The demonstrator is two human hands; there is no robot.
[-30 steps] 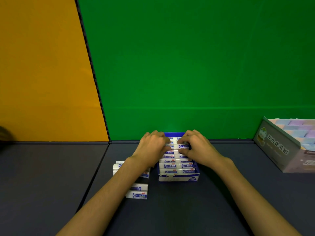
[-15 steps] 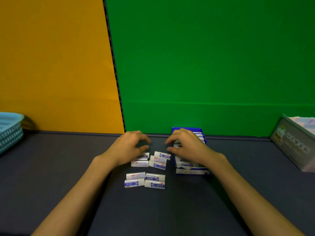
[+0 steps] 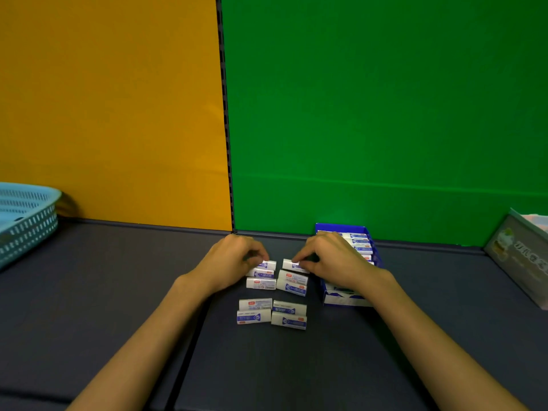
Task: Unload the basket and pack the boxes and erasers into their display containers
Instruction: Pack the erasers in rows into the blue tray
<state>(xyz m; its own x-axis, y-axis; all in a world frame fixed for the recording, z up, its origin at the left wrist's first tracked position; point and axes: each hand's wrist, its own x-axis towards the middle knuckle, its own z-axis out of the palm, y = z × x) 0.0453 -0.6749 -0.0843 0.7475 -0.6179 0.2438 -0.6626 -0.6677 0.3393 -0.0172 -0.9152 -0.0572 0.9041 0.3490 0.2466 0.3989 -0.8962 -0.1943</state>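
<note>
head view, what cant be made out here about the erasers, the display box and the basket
1. Blue and white cardboard display box: how full it is, hidden by the right hand and forearm.
2. Pale blue perforated plastic basket: cut off by the left edge, contents unseen.
3. Small white and blue wrapped erasers: label print too small to read.
4. Erasers under the left hand: count hidden by its fingers.
5. Grey printed box: cut off by the right edge.

You have one head view only: it looks forward and down from above your forearms, close to the dark table [image 3: 385, 366], facing the orange and green wall [image 3: 355, 114].
</note>
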